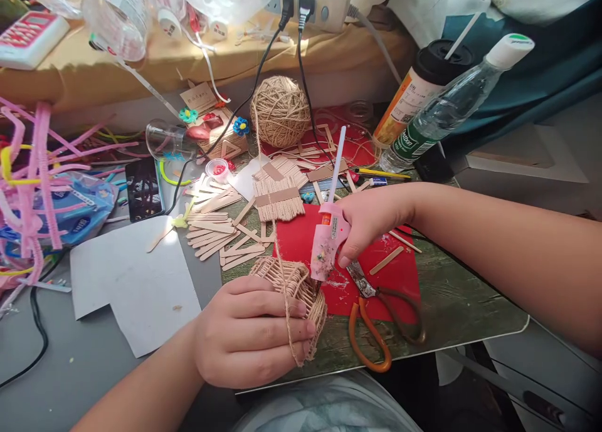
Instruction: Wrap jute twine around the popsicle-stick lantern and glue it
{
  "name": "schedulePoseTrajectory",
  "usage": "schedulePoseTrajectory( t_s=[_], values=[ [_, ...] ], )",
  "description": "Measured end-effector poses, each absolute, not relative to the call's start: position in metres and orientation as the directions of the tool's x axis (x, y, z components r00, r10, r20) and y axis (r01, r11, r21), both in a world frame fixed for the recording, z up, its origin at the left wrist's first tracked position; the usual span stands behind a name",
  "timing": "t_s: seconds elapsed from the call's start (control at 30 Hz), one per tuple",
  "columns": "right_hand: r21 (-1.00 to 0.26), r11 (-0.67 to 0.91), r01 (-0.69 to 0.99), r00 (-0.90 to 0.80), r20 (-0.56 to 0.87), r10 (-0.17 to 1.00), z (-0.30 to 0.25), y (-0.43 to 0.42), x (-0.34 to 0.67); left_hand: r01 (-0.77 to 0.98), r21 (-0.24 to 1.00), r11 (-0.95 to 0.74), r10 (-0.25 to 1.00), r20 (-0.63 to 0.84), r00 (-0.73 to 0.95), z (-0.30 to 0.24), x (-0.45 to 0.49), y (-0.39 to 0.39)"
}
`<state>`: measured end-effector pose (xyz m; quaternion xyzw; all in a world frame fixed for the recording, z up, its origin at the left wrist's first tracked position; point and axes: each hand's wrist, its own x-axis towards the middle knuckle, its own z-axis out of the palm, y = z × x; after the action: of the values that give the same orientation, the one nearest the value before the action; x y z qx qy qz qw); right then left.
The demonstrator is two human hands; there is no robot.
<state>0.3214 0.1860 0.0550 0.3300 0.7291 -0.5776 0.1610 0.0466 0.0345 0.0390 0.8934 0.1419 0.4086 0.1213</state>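
My left hand (256,331) is closed round a small basket (294,275) wound with jute twine, near the table's front edge. From a big ball of twine (281,111) at the back, a strand (276,237) runs down across the basket and over my fingers. In my right hand (369,222) is a pink hot glue gun (328,241), nozzle down, close to the basket's right rim. A clear glue stick (337,162) pokes out of its top. Whether the nozzle touches the basket I cannot tell. Scissors (369,319) with orange handles lie just right of the gun.
Red card (399,288) lies under the scissors. Wooden craft sticks (214,231) are strewn mid-table. A water bottle (437,118) and a lidded cup (409,93) stand back right. Black cords hang from a power strip (320,9). Pink pipe cleaners (42,162) crowd the left side.
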Motion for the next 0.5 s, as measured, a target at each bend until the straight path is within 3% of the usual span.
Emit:
schedulePoseTrajectory(
  t_s=[0.1,0.33,0.5],
  values=[
    [-0.766,0.054,0.641,-0.744,-0.602,0.291,0.052,0.183,0.321,0.153,0.335,-0.93,0.353,0.693,0.629,0.039,0.046,0.035],
    [-0.807,0.14,0.574,-0.817,-0.553,0.162,0.058,0.188,0.312,0.167,0.353,-0.921,0.375,0.681,0.629,0.038,0.045,0.033],
    [-0.809,0.148,0.57,-0.821,-0.551,0.147,0.054,0.186,0.311,0.164,0.354,-0.921,0.373,0.678,0.633,0.039,0.045,0.034]
  ],
)
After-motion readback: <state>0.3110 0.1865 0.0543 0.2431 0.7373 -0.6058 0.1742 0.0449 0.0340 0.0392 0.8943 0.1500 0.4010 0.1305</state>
